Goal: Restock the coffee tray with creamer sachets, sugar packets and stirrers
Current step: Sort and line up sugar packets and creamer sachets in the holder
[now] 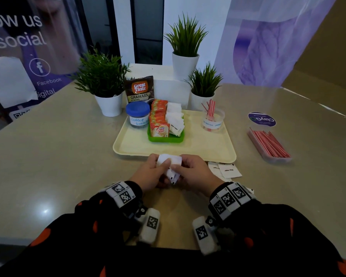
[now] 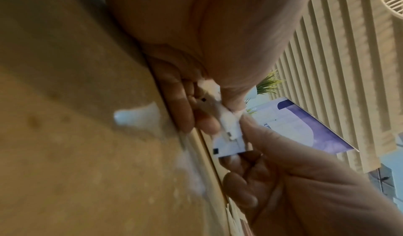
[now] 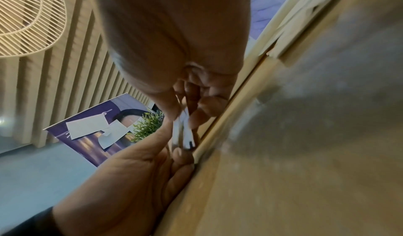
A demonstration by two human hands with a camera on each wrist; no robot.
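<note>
Both hands meet on the tabletop just in front of the cream tray (image 1: 218, 150). My left hand (image 1: 154, 172) and right hand (image 1: 190, 172) together pinch a small stack of white sugar packets (image 1: 171, 162), also seen edge-on as the packet stack (image 2: 229, 132) and the same stack (image 3: 185, 136). On the tray a green bin (image 1: 166, 137) holds orange creamer sachets (image 1: 159, 118) and white sugar packets (image 1: 175, 118). A clear cup (image 1: 213, 120) holds a few red-striped stirrers (image 1: 210, 108).
Loose sugar packets (image 1: 226, 169) lie right of my hands. A clear box of stirrers (image 1: 270, 145) sits far right. A blue-lidded coffee jar (image 1: 137, 114), a granules pouch (image 1: 140, 88) and potted plants (image 1: 103, 80) stand at the back.
</note>
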